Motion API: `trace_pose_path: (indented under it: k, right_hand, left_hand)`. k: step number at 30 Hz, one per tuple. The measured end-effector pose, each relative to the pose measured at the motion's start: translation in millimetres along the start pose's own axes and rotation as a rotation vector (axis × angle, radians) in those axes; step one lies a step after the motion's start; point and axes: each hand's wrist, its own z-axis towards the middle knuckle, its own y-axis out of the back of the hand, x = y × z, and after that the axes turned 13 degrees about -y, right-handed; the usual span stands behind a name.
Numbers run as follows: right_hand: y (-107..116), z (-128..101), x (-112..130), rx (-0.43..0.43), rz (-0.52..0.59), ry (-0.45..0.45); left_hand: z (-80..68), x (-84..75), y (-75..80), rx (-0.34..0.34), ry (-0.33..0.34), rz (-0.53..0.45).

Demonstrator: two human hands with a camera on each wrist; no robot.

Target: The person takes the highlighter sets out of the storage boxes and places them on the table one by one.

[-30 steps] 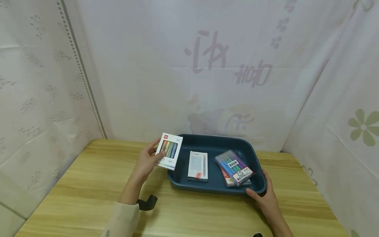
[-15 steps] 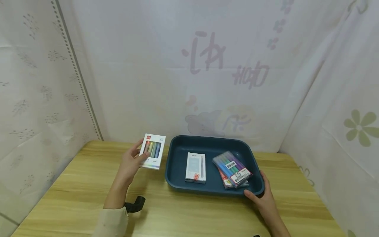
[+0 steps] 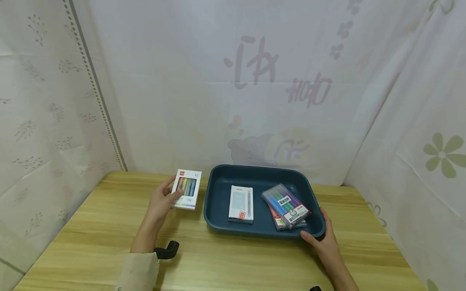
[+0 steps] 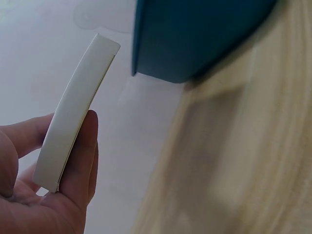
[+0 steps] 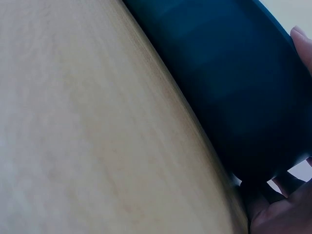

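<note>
My left hand [image 3: 160,202] holds a small white box [image 3: 187,188] of coloured pens just above the tabletop [image 3: 109,226], thumb across the front and fingers [image 4: 80,156] behind, clamped on its left edge. In the left wrist view the box [image 4: 75,114] shows edge-on, a thin white slab pinched between thumb and fingers. The box sits at about 9 o'clock from a dark blue tray [image 3: 218,214], just beside the tray's left wall and not touching it.

My right hand [image 3: 324,242] grips the tray's near right corner, at roughly 4 o'clock on the tray, with the thumb along the front wall and the fingers wrapped round the corner. In the right wrist view the tray [image 5: 219,87] fills the upper right (its outer wall dark and smooth), and my fingers [image 5: 302,44] curl against it.

Inside the tray lie a white flat pack [image 3: 241,198] toward the left and a clear case of pens [image 3: 285,205] toward the right, the case resting slanted on top of a red pack [image 3: 277,220] that shows only at its edge.

A black strap piece [image 3: 166,249] sits at my left wrist, beside a cream sleeve [image 3: 140,270]. Pale printed cloth [image 3: 255,81] hangs behind and to both sides.
</note>
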Motion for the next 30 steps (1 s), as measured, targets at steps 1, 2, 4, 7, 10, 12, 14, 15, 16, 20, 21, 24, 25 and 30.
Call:
trace_pose_path:
  k: [1, 2, 4, 7, 10, 12, 14, 15, 16, 20, 21, 24, 25, 30]
  right_hand:
    - [0, 0, 0, 0.001, 0.001, -0.001]
    - [0, 1, 0, 0.001, 0.002, -0.002]
    - [-1, 1, 1, 0.007, 0.005, -0.006]
    - [-1, 1, 1, 0.014, 0.008, -0.008]
    - [-1, 0, 0, 0.015, 0.006, -0.012]
    - [0, 0, 0, 0.017, 0.009, -0.019]
    - [0, 0, 0, 0.019, 0.014, -0.028]
    - [0, 0, 1, 0.020, 0.018, -0.033]
    - [0, 0, 1, 0.020, 0.022, -0.034]
    - [-1, -1, 2, 0.022, 0.036, -0.030]
    - [-2, -1, 2, 0.022, 0.037, -0.028]
    - [-2, -1, 2, 0.019, 0.032, -0.027]
    - [-2, -1, 3, 0.017, 0.030, -0.027]
    - [-1, -2, 3, 0.014, 0.028, -0.030]
  left_hand:
    - [0.5, 2.4, -0.3, -0.007, 0.003, 0.002]
    - [0.4, 4.6, -0.7, -0.012, 0.002, 0.009]
    - [0.0, 8.1, -1.7, -0.023, -0.005, 0.033]
    - [-1.3, 11.3, -4.2, -0.037, -0.018, 0.065]
    - [-1.5, 15.4, -7.9, -0.046, -0.014, 0.081]
    - [-0.9, 17.8, -10.7, -0.048, -0.009, 0.083]
    - [-0.3, 19.8, -13.7, -0.039, -0.009, 0.092]
    - [0.1, 20.6, -15.1, -0.034, -0.010, 0.096]
    - [0.1, 21.3, -16.7, -0.026, -0.017, 0.108]
    - [0.2, 24.6, -22.0, 0.007, -0.049, 0.149]
    - [0.1, 25.3, -23.1, 0.011, -0.053, 0.155]
    - [-0.4, 27.5, -26.6, 0.017, -0.056, 0.164]
    - [-0.4, 28.4, -27.7, 0.019, -0.055, 0.170]
    - [0.8, 32.7, -33.3, 0.015, -0.038, 0.186]
